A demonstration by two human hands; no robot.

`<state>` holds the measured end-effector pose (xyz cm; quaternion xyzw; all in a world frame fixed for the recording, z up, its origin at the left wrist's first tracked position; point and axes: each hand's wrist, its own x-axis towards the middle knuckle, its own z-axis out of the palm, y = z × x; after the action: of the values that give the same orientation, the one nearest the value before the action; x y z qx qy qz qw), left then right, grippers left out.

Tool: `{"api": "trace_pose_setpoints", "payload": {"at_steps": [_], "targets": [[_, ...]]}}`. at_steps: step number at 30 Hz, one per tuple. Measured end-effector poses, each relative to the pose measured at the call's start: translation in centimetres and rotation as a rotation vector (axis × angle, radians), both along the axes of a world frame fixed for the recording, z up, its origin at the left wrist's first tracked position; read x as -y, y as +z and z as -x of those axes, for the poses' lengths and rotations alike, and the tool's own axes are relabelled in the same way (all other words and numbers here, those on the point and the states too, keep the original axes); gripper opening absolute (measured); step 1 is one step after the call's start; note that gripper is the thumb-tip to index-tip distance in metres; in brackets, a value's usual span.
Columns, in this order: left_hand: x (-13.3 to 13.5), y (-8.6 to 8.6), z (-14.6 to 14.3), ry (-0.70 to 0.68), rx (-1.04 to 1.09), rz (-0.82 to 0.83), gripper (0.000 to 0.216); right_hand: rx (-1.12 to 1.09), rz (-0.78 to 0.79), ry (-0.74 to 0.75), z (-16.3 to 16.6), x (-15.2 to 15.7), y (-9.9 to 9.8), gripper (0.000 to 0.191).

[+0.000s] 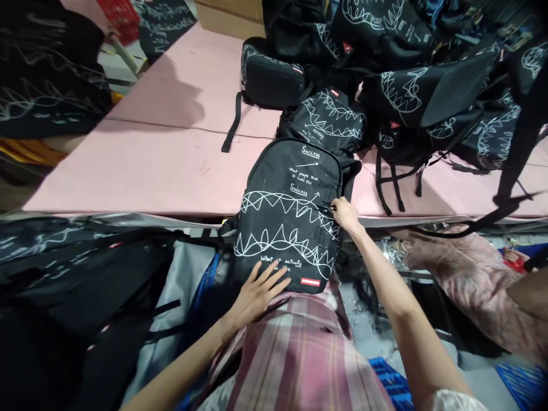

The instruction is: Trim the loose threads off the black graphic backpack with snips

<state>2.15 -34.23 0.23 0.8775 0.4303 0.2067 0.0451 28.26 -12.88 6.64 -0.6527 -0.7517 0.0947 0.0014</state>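
A black backpack (280, 220) with white scribbled lines and the word "Success" leans between the pink table edge and my lap, front side up. My left hand (259, 291) rests with fingers spread on its lower end, over part of the white lettering. At its right side, my right hand (343, 214) is closed in a pinch on a small dark zipper pull (331, 207), partly covered by the fingertips. A small red label (310, 282) sits near the bottom right corner of the backpack.
More black printed backpacks (336, 120) are piled on the pink table (171, 165), at the back and right. Others lie at lower left (77, 302). A cardboard box (231, 17) stands at the back. Another person's patterned clothing (454, 274) shows at right.
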Motion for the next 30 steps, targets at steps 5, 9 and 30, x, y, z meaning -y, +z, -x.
{"api": "trace_pose_setpoints", "payload": {"at_steps": [5, 9, 30], "targets": [[-0.1, 0.2, -0.1, -0.003, 0.068, -0.020, 0.029, 0.057, 0.043, 0.046, -0.2, -0.4, 0.1, 0.032], [-0.1, 0.2, 0.0, -0.011, 0.082, -0.019, 0.029, 0.100, 0.067, 0.075, -0.2, -0.7, 0.1, 0.030], [-6.8, 4.9, -3.4, 0.134, 0.143, 0.186, 0.025, -0.134, -0.106, 0.290, 0.7, 18.2, -2.7, 0.014]]}}
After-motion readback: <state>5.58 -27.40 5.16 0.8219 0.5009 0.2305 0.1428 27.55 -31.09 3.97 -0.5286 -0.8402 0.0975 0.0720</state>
